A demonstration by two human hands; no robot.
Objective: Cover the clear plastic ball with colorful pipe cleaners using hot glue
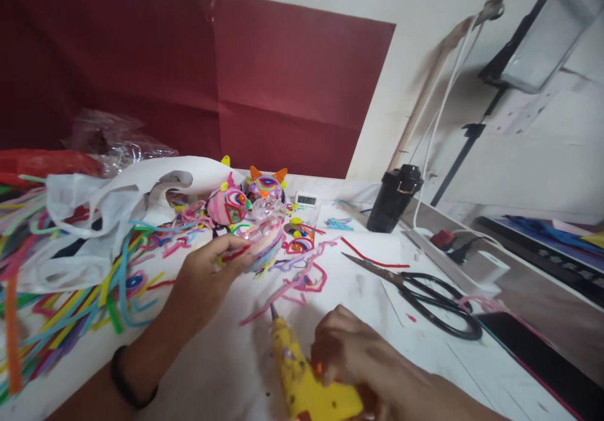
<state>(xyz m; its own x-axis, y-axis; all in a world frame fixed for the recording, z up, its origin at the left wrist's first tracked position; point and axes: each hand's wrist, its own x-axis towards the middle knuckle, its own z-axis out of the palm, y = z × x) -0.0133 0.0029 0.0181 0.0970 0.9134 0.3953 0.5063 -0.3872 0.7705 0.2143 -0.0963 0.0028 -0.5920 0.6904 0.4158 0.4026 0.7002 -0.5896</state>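
Head view: my left hand (207, 276) is closed around a clear round ball wrapped in pink and multicoloured strips (262, 235), lifted just over the white table (226, 370), while my right hand (352, 352) is wrapped around the handle of a yellow glue gun (302, 377) whose nozzle points up toward the ball, with a gap between the two. Taking that ball as my landmark: just behind it stand two finished decorated balls, one pink striped ball with a green patch (227, 206) and one purple swirled ball with orange ears (267, 185). Behind and right of it sits one small white digital clock (306, 200); its digits are too small for me to read. Further right stands one black lidded tumbler (394, 197), and right of the ball and nearer me lies one pair of black-handled scissors (425, 295), blades pointing toward the ball. Left of the ball are one crumpled white plastic bag (104, 207) and a heap of loose coloured strips (61, 308), too many to count. A black band (127, 380) circles my left wrist. I can read no brand or label anywhere.
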